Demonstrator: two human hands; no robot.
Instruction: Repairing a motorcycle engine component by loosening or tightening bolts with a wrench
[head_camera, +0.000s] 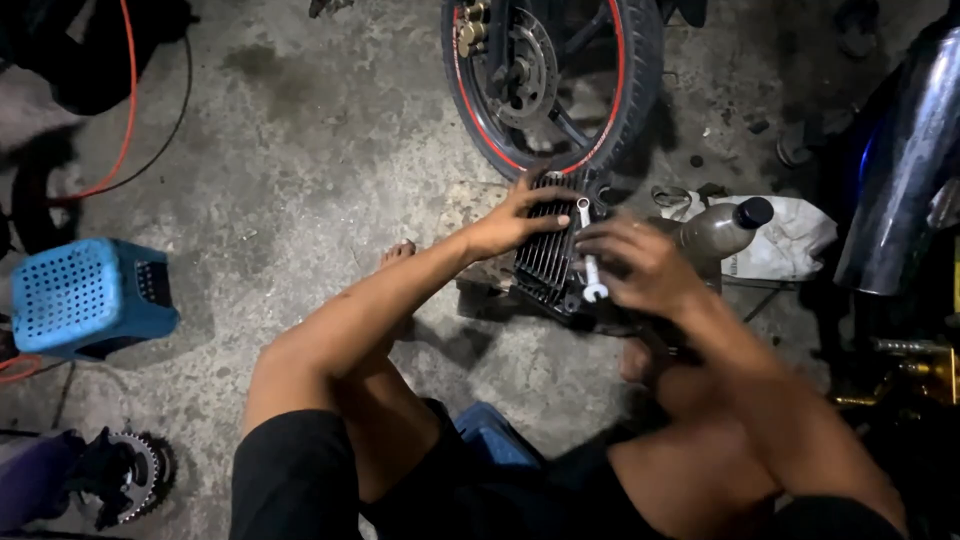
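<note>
My left hand lies open, fingers spread, on the black finned engine part on the concrete floor below the motorcycle wheel. My right hand, blurred, seems to grip a small wrench against it.

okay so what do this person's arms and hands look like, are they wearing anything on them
Both arms are bare from shoulder to fingertip: no sleeves in view, no gloves, watch or rings visible on the left hand or the right hand. The right hand is motion-blurred. Lower down, dark shorts cover the thighs.
</note>
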